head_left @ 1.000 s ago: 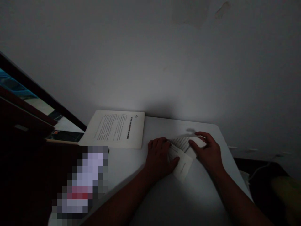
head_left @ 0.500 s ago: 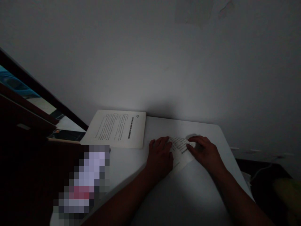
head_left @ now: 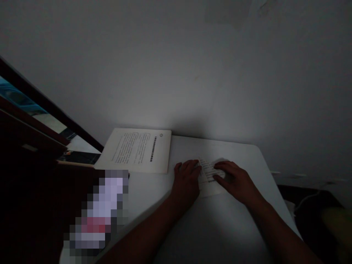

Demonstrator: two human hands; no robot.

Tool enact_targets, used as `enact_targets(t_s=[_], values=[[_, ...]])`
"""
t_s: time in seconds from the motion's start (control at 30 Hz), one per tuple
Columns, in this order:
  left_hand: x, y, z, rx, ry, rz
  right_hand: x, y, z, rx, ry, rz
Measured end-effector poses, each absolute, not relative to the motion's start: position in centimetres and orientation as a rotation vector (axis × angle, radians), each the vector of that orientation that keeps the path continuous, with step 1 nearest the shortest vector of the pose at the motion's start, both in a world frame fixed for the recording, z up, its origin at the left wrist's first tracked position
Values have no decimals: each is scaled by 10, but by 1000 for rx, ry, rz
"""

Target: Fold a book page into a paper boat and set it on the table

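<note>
A folded sheet of printed paper (head_left: 211, 189) lies on the white table, with slanting layers and text visible on its upper part. My left hand (head_left: 186, 181) rests over the left side of the paper, its fingers slightly bent and apart, and hides that edge. On the right side, my right hand (head_left: 237, 181) touches the sheet with its fingertips and thumb, which stand apart with a gap between them. The paper under both hands is partly covered.
A printed booklet (head_left: 137, 152) lies at the table's back left corner. A pixelated object (head_left: 101, 209) is at the left edge of the white table (head_left: 220, 231). The grey wall (head_left: 176, 73) rises right behind. A dark slanting frame (head_left: 52, 104) stands at left.
The folded paper has turned slightly, and its lower corner sits higher. My right hand has shifted a little left, further onto the sheet. My left hand has stayed nearly in place.
</note>
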State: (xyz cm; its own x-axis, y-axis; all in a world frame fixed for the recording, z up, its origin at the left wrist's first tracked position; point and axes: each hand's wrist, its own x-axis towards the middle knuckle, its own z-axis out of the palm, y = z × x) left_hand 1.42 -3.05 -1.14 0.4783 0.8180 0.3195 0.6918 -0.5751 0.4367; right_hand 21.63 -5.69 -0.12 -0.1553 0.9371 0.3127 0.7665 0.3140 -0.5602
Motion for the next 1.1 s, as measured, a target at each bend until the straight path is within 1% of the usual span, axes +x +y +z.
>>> enact_targets(t_s=[0.47,0.7,0.87,0.97,1.1], values=[[12,-31,-4,2428,1178,790,215,-60,1,-1651,-1820,540],[12,-32,-6,2342,1207,867,220,-58,0,-1606,-1619,733],[8,-27,-5,2278,1183,889,219,-59,0,-1567,-1528,789],[3,-18,0,2202,1146,880,218,-61,2,-1517,-1535,818],[0,-8,8,2062,1077,760,213,-62,9,-1468,-1606,849]])
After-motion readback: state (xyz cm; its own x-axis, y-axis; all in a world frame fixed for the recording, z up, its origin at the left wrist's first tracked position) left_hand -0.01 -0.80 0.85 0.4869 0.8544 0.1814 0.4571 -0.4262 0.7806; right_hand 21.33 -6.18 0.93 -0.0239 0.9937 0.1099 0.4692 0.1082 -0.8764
